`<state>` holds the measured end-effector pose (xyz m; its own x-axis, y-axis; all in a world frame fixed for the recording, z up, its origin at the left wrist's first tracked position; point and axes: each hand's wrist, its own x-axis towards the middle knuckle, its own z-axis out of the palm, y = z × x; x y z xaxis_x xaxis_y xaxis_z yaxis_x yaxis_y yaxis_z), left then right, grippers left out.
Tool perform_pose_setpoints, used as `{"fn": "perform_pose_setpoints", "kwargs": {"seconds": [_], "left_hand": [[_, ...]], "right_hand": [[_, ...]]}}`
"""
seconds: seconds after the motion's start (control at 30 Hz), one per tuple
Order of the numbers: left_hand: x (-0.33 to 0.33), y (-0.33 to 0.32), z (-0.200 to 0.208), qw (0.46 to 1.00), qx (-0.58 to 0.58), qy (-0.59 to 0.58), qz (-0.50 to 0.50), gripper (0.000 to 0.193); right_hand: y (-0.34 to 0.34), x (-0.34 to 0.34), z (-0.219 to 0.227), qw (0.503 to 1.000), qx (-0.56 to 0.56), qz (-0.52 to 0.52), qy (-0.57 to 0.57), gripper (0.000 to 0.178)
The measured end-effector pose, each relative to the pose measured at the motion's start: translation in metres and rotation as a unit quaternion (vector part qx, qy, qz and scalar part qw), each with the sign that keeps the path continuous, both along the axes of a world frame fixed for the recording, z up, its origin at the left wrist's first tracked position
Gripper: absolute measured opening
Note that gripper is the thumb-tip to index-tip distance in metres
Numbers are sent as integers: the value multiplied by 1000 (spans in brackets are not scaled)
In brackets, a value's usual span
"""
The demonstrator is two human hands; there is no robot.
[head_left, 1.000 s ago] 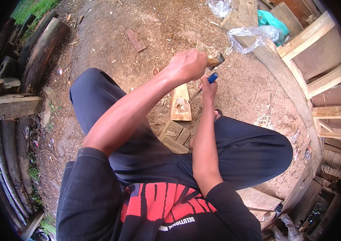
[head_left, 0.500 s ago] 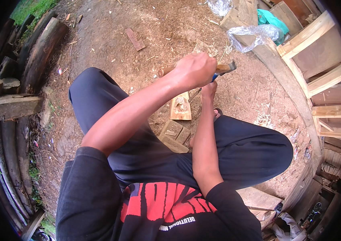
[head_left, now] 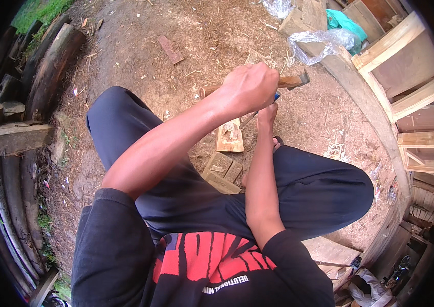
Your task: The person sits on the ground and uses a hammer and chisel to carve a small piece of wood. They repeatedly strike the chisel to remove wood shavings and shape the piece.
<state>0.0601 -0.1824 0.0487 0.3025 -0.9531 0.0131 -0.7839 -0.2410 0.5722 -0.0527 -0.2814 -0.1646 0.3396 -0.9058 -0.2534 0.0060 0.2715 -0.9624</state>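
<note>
On the dirt ground [head_left: 204,38] lies a chip-strewn wood block [head_left: 231,145], while the hammer [head_left: 290,82] closed in the left hand's fingers [head_left: 268,77] has shifted rightward, its head past the chisel [head_left: 277,96] that the right hand [head_left: 267,115], fingers curled, grips, so no blow seems landing.

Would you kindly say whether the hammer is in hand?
In hand: the left hand grips the hammer, its handle showing on both sides.
</note>
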Motion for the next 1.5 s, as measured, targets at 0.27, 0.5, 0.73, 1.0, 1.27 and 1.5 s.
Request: {"fn": "perform_pose_setpoints", "kwargs": {"seconds": [0.27,0.5,0.73,1.0,1.27,1.5], "left_hand": [[-2,-6,-5,999,-15,-29,-18,20],[-3,-7,-7,999,-11,-32,-21,20],[-8,-11,-8,999,-31,-10,-1,20],[-7,-14,-8,999,-48,-16,0,18],[-9,-22,-14,998,-61,-12,3,18],[-8,-17,-22,999,-28,-26,-1,20]], "right_hand": [[-5,-2,0,999,27,-25,-33,10],[-6,0,-4,998,29,-38,-31,13],[-9,-4,-14,998,-36,-42,31,24],[-6,-1,-16,997,-61,-24,-26,30],[-26,-9,-49,999,12,-25,31,27],[-16,-4,-27,999,1,-45,-15,25]]}}
